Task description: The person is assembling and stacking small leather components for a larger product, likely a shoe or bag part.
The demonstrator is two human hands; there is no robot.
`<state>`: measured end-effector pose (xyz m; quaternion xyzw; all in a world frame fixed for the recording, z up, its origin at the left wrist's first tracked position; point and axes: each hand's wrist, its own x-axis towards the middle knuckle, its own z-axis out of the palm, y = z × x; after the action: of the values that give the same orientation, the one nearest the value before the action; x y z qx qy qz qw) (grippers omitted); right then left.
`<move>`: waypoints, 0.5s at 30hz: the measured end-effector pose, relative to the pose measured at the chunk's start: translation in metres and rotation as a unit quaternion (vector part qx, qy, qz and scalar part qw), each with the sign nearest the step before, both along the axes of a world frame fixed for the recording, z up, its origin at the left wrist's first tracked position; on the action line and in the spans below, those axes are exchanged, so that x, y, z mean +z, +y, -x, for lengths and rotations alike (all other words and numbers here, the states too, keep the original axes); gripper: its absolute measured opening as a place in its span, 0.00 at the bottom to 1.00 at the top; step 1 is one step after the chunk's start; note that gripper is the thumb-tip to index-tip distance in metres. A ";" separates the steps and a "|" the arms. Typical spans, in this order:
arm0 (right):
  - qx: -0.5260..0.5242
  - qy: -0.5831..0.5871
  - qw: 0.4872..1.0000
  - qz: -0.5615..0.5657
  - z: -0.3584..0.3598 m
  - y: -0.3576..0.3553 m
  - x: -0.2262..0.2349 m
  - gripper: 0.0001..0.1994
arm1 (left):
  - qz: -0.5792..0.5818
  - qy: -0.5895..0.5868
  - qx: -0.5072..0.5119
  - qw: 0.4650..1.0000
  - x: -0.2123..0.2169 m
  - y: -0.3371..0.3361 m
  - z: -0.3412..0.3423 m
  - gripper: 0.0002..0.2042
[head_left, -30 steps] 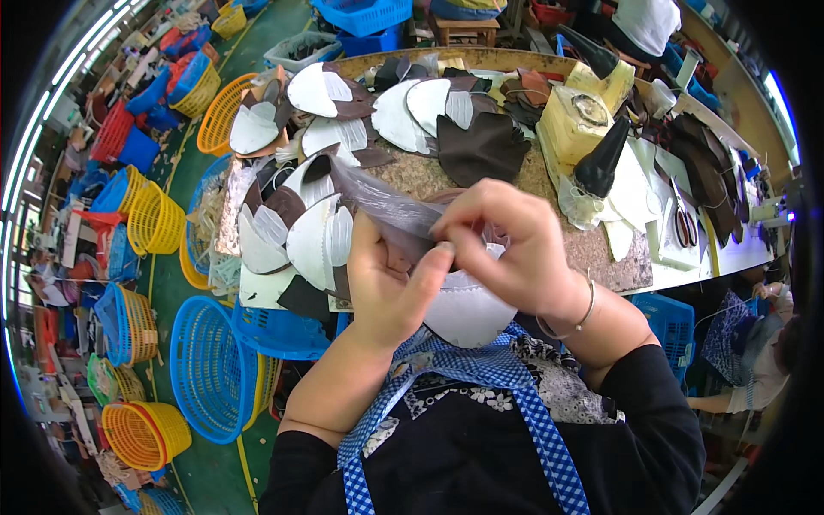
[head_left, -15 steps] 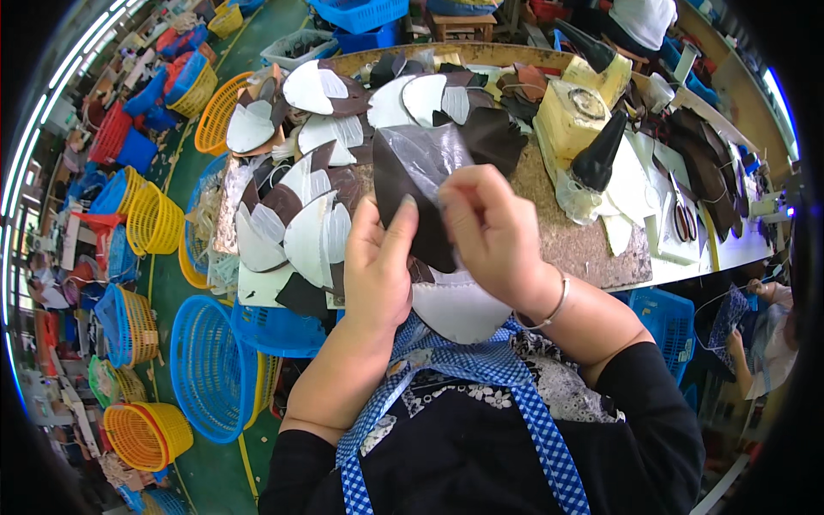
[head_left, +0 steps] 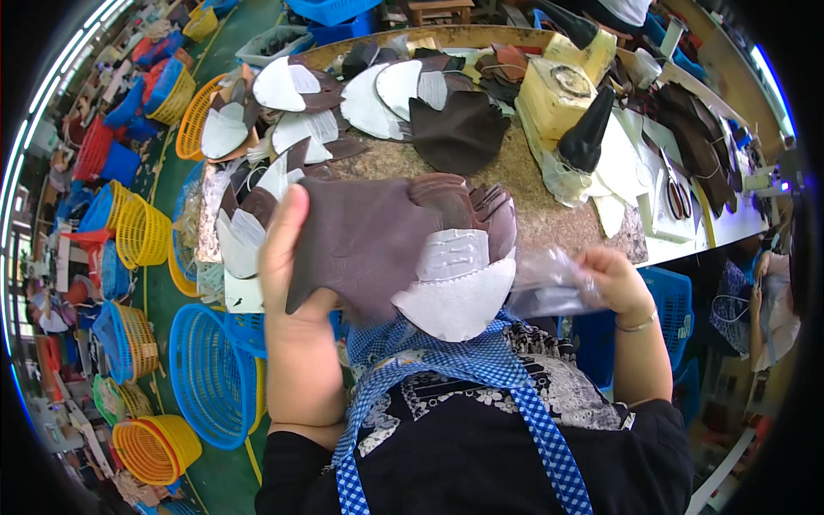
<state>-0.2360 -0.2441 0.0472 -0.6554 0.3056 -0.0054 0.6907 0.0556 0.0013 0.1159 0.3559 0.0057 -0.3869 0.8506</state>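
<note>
Brown leather clamped in left hand, right of thumb; clear film pinched in right hand, leftward

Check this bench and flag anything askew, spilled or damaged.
Nothing looks plainly spilled or damaged. White and brown pieces overlap at uneven angles on the left of the brown board, slightly untidy. The clear film in the right hand is blurred: condition unclear.

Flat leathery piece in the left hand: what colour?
Flat leathery piece: dark brown, best seen in the head view.
</note>
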 end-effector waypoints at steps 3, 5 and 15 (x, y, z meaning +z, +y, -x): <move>0.181 0.157 0.912 0.334 0.022 0.003 0.016 0.03 | -0.076 -0.209 -0.027 0.975 0.007 0.007 -0.006 0.09; 0.104 0.092 0.934 0.330 0.020 0.014 0.026 0.10 | -0.160 -0.410 -0.039 0.897 0.012 0.000 -0.001 0.06; -0.072 -0.301 0.867 -0.391 -0.097 0.067 0.015 0.24 | -0.092 -0.859 -0.087 0.496 0.006 -0.021 0.079 0.23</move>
<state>-0.1389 -0.1767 0.0623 -0.2749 0.1067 -0.1321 0.9463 -0.0235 -0.0198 0.1218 0.5874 -0.7233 0.0404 0.3609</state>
